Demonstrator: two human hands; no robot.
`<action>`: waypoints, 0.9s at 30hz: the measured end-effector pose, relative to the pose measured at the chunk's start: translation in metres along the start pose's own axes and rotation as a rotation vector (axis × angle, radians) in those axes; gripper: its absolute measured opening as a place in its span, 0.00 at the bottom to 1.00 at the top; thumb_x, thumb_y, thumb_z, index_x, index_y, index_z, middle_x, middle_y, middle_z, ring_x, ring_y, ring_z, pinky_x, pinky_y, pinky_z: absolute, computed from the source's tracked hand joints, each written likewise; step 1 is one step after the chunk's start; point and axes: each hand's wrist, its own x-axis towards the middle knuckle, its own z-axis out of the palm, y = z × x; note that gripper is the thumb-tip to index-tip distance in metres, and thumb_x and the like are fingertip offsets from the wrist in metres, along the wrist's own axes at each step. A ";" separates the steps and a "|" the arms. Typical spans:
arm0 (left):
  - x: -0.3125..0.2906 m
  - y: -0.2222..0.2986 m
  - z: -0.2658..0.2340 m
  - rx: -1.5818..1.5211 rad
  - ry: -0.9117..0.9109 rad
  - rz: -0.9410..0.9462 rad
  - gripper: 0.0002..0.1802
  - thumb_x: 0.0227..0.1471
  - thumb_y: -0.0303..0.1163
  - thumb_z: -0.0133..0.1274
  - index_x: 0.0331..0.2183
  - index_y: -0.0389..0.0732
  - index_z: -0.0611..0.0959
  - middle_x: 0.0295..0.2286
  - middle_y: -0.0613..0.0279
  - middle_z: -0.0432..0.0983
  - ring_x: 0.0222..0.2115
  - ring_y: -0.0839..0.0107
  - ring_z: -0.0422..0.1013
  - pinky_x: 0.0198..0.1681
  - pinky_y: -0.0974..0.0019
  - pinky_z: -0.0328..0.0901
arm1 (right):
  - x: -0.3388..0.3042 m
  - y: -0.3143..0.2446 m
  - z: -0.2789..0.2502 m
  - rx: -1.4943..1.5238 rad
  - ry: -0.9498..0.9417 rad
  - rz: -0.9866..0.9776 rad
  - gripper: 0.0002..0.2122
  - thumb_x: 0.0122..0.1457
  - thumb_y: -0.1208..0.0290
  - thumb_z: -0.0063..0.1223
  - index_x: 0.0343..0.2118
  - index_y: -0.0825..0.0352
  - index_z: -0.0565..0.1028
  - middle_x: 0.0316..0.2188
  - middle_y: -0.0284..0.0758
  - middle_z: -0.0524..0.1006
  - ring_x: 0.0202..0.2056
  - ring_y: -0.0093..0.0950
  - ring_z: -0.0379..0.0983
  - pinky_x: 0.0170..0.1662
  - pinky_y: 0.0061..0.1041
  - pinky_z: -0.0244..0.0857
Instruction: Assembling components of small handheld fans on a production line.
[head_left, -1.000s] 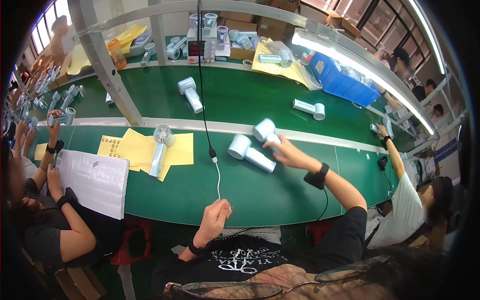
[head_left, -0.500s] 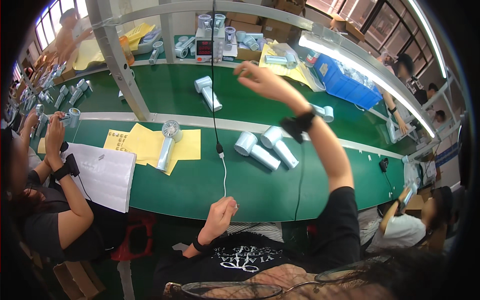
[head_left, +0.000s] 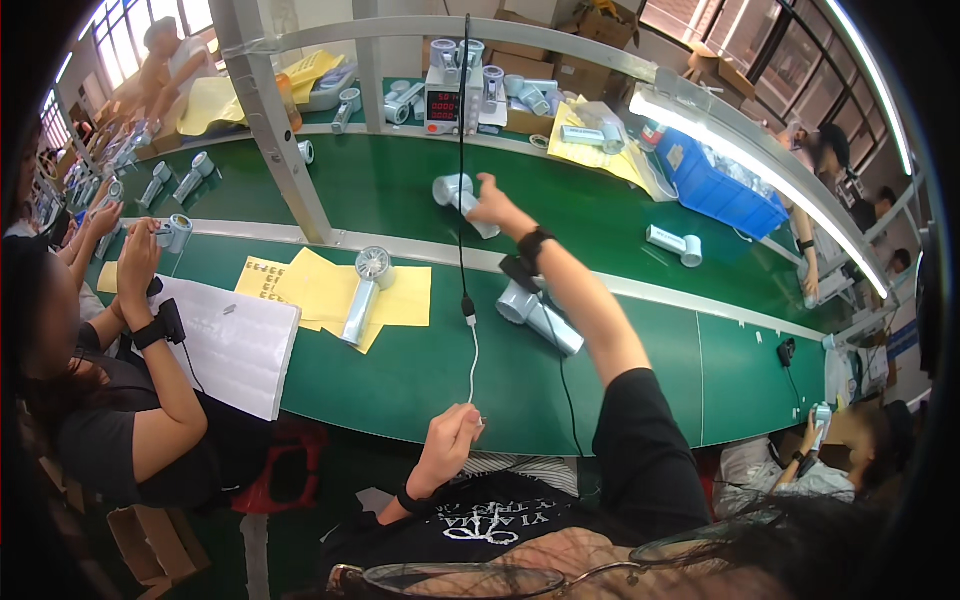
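At the lower middle, my left hand (head_left: 448, 443) is closed around the end of a white charging cable (head_left: 474, 362), which joins a black cord (head_left: 464, 200) hanging from above. My right hand (head_left: 496, 207) reaches across to the far green bench. Its fingers are on the handle of a pale blue handheld fan (head_left: 452, 190), with the index finger raised and part of the handle covered. Below my right wrist, another pale blue fan (head_left: 548, 325) lies on the near bench. A further fan (head_left: 373, 264) rests on yellow paper (head_left: 408, 300) to the left.
A metal rail (head_left: 640, 285) divides the benches, with a post (head_left: 285, 150) at left. Farther back stand a meter with a red display (head_left: 444, 108) and a blue bin (head_left: 715, 185). One fan (head_left: 680, 245) lies right. Co-workers sit at both sides; a paper stack (head_left: 225, 345) lies left.
My right hand has come down and left onto the far bench's fan. The view has shifted, moving the scene rightward. My left hand still holds the cable; one near-bench fan is now hidden by my arm.
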 end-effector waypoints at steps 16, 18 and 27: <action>0.021 0.014 0.042 0.230 -0.177 0.170 0.16 0.64 0.32 0.39 0.26 0.33 0.71 0.21 0.61 0.66 0.22 0.75 0.62 0.27 0.69 0.59 | -0.343 0.003 -0.056 1.559 0.222 0.125 0.24 0.66 0.53 0.39 0.58 0.67 0.60 0.47 0.40 0.70 0.41 0.26 0.70 0.47 0.34 0.70; 0.025 0.021 0.052 0.208 -0.209 0.143 0.15 0.64 0.31 0.39 0.27 0.33 0.72 0.22 0.60 0.67 0.23 0.75 0.63 0.28 0.69 0.60 | -0.361 0.007 -0.046 1.573 0.319 0.236 0.25 0.66 0.51 0.38 0.58 0.67 0.60 0.45 0.38 0.71 0.40 0.25 0.70 0.46 0.33 0.70; 0.024 0.045 0.081 -0.098 -0.441 -0.019 0.10 0.62 0.28 0.41 0.32 0.34 0.74 0.25 0.61 0.70 0.25 0.75 0.66 0.30 0.70 0.62 | -0.382 0.005 -0.018 1.981 0.206 -0.053 0.24 0.60 0.64 0.50 0.57 0.66 0.61 0.41 0.33 0.67 0.33 0.21 0.64 0.36 0.25 0.65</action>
